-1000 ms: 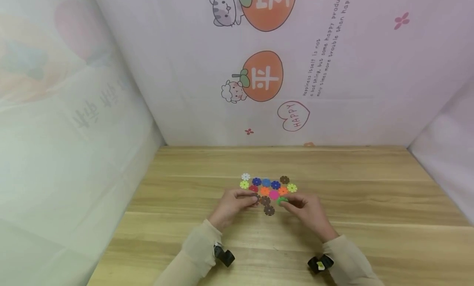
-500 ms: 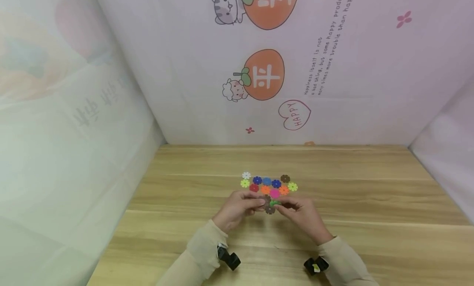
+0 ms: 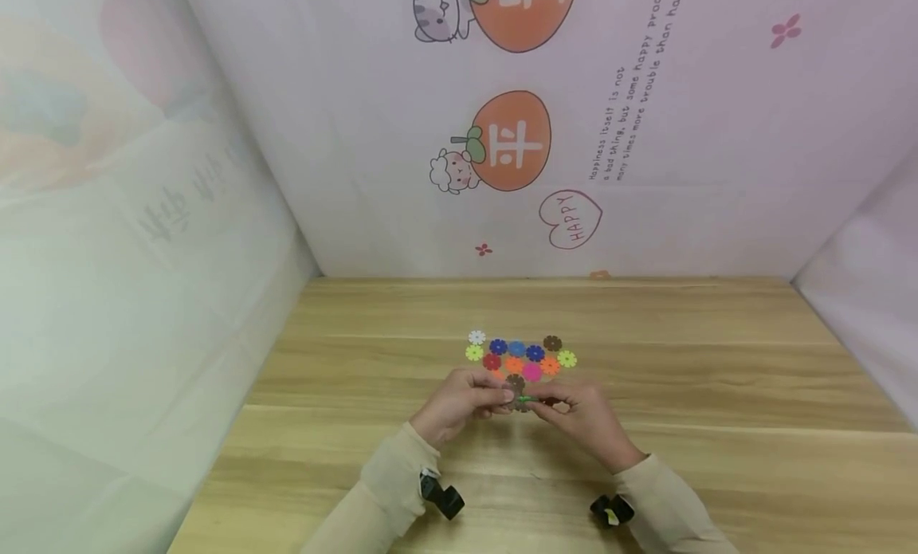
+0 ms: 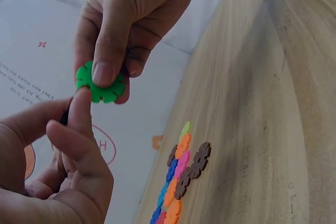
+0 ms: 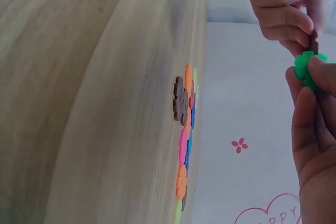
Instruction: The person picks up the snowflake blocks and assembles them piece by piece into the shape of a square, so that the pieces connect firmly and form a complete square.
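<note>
Left wrist: green disc [image 4: 109, 93] face-on | head: edge-on | right fingers [image 4: 111, 40] pinch it | left fingers [image 5: 287, 18] pinch brown disc [image 5: 315, 44]

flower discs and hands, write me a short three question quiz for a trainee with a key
1. Multiple choice: what colour is the flower-shaped disc pinched by the right hand?
a) white
b) green
c) dark blue

2. True or false: the left hand holds a brown disc.

3. Fill in the blank: in the head view, the disc lying between the two dark blue discs is ____.

Key
1. b
2. True
3. Light blue: the light blue disc sits between them.
</note>
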`<state>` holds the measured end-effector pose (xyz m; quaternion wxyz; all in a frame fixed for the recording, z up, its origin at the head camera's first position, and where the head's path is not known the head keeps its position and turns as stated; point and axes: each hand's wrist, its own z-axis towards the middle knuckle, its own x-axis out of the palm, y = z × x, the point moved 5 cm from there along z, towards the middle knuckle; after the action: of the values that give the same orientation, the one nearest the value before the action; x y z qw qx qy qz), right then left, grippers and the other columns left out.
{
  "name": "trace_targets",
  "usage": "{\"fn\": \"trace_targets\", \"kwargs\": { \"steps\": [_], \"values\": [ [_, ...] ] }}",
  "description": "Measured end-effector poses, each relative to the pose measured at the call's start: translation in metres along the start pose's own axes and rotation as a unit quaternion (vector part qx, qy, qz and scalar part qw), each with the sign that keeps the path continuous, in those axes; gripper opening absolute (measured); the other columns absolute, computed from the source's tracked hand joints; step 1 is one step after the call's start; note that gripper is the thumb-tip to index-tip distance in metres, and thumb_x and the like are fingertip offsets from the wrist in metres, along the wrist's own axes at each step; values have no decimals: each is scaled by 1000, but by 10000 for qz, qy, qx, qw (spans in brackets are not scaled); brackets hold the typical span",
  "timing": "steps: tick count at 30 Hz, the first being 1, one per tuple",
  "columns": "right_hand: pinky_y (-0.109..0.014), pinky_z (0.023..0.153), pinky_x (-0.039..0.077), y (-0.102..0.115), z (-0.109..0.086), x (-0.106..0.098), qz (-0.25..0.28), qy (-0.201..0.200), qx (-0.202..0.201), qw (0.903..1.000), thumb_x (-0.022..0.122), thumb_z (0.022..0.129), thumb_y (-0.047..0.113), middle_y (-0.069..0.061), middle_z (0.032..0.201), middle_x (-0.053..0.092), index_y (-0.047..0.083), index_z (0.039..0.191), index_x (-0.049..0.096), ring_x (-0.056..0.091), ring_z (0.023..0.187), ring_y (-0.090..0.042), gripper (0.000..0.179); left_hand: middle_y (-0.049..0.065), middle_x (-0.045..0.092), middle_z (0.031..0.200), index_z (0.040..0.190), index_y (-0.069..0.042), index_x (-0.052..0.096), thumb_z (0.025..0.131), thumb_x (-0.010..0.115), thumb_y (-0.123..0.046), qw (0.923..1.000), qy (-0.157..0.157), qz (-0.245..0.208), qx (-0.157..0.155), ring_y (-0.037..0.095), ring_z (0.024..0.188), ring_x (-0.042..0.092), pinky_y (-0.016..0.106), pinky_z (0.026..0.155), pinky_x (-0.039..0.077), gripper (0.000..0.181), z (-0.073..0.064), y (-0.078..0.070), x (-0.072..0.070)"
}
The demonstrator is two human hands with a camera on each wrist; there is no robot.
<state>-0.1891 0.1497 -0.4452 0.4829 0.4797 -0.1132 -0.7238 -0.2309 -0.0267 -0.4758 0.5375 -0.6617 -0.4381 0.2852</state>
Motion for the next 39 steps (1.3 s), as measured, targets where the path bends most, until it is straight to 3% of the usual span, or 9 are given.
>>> {"fn": "trace_targets", "kwargs": {
  "steps": [13, 18, 20, 23, 27, 30, 33, 36, 39],
  "values": [
    [-15, 63, 55, 4, -2, 6, 330, 103, -542, 9979, 79, 77, -4, 1, 88, 77, 11, 94, 78, 69, 75, -3, 23, 7, 76, 88, 111, 10, 66, 89, 71, -8, 9998, 64, 16, -206, 8, 73, 70, 19, 63, 50, 29, -8, 4, 2],
    [-14, 66, 55, 7, 2, 6, -10, 104, -902, 9959, 79, 76, -7, -2, 89, 76, 9, 95, 77, 71, 75, -9, 25, 7, 75, 88, 108, 7, 69, 90, 70, -8, 9998, 32, -43, -173, 9, 74, 70, 19, 65, 52, 24, -5, 6, 2],
    [-16, 68, 56, 7, 3, 5, -165, 118, -847, 9962, 80, 76, -5, -2, 91, 77, 10, 96, 77, 71, 78, -9, 25, 7, 75, 89, 110, 6, 69, 91, 70, -9, 9999, 63, -56, -146, 10, 75, 71, 19, 66, 52, 24, -3, 6, 2],
    [-20, 71, 58, 1, 1, 5, -160, 300, -380, 9987, 80, 79, 1, -1, 95, 77, 13, 99, 77, 71, 81, -8, 24, 7, 75, 91, 110, 8, 69, 91, 69, -8, 9999, 98, -62, -119, 10, 76, 71, 20, 67, 53, 24, -2, 7, 0],
    [-26, 79, 59, -18, -7, 6, -46, 662, 815, 9945, 78, 84, 10, -2, 103, 76, 11, 107, 75, 70, 87, -8, 23, 10, 75, 95, 110, 7, 68, 90, 69, -6, 9996, -117, -152, -187, 11, 77, 71, 22, 70, 54, 24, -5, 11, -11],
    [-30, 84, 59, -35, -17, 4, 87, 889, 1821, 9792, 75, 87, 13, -7, 109, 74, 7, 115, 71, 71, 94, -14, 29, 11, 75, 98, 110, 4, 68, 89, 70, -6, 9990, -318, -209, -242, 11, 79, 71, 23, 72, 55, 24, -9, 13, -22],
    [-34, 87, 58, -49, -25, 0, 168, 1038, 2555, 9611, 74, 88, 16, -11, 113, 73, 3, 120, 68, 70, 98, -20, 35, 10, 75, 99, 111, 4, 67, 89, 70, -7, 9986, -410, -210, -256, 12, 82, 72, 23, 74, 55, 25, -11, 12, -31],
    [-36, 88, 58, -56, -27, -2, 213, 1129, 2932, 9491, 73, 89, 15, -15, 115, 71, 0, 121, 67, 70, 101, -24, 35, 8, 75, 99, 113, 5, 66, 91, 69, -8, 9985, -440, -185, -263, 12, 83, 72, 22, 74, 55, 26, -13, 11, -36],
    [-38, 89, 57, -59, -24, -1, 117, 1212, 2966, 9472, 73, 89, 13, -17, 114, 71, -2, 119, 67, 70, 102, -26, 34, 8, 74, 100, 114, 5, 65, 92, 68, -9, 9985, -444, -170, -289, 12, 83, 72, 23, 74, 55, 27, -14, 10, -39]
  ]
}}
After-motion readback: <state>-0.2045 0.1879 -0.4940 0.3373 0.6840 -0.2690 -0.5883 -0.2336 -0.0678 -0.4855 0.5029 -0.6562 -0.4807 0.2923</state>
